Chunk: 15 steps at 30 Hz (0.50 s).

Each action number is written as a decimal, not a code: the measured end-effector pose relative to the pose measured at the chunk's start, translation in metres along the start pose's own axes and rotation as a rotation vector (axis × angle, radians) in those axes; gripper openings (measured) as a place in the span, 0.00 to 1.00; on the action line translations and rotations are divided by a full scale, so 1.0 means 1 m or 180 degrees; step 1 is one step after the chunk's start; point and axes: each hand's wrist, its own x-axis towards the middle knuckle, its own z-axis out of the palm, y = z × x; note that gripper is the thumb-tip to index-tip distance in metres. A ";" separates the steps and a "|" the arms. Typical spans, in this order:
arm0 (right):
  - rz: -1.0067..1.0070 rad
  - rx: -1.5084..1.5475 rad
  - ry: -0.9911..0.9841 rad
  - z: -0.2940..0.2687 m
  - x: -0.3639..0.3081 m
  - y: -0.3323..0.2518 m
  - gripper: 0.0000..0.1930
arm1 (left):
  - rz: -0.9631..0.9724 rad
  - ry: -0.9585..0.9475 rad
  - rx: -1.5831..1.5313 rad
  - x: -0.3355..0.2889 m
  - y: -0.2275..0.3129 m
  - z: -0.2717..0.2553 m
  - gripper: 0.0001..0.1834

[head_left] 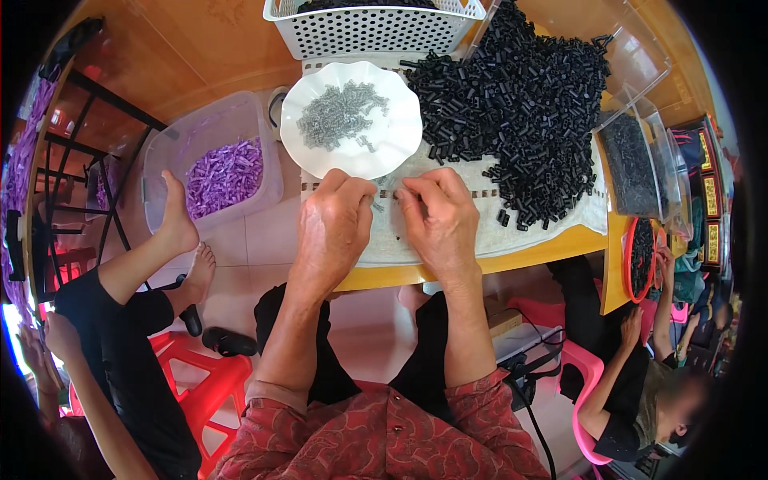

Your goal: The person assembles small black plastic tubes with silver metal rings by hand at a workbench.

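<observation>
At the far left, well away from the hands, a barefoot co-worker [132, 344] sits near a red plastic stool [214, 380]. Closer in, beyond the left hand and to its left, stands a translucent plastic box [200, 128] holding a heap of shiny purple pieces [228, 178]. Just past the left hand's knuckles sits a white plate with a scalloped rim [398, 120], and on it lies a loose pile of small silvery coil springs [340, 112]. Beyond the plate, farthest from the hands, is a white perforated plastic basket [372, 34] with black contents.

The left hand [334, 228] is closed, its fingertips drawn together near the plate's edge — whether they grip anything, I cannot tell. A few springs lie on the pale cloth [392, 250] just beside its fingertips. The right hand [438, 220] faces it, a narrow gap away, thumb and forefinger pinched; what may sit between them is too small to make out.

To the right of the right hand and beyond it spreads a big heap of short black cylindrical parts [520, 112]. Farther right come a clear plastic container [632, 156] with dark contents and — nearer the table's edge — a round red tray [629, 264] of black pieces, with another co-worker [632, 400] beside it.
</observation>
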 end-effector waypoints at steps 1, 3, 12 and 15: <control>-0.0058 -0.0145 0.0023 0.002 0.001 -0.002 0.06 | 0.0050 0.0030 -0.0014 0.000 0.001 0.001 0.08; -0.0096 -0.0262 0.0068 0.007 0.002 -0.004 0.07 | 0.0071 0.0022 -0.0022 0.000 0.001 0.003 0.07; -0.0196 -0.0409 0.0141 0.013 0.004 -0.003 0.05 | 0.0139 -0.0030 -0.0056 -0.001 0.003 0.007 0.07; 0.0110 0.0254 0.0199 0.006 0.002 0.005 0.04 | 0.0132 -0.0033 -0.0062 -0.002 0.006 0.012 0.06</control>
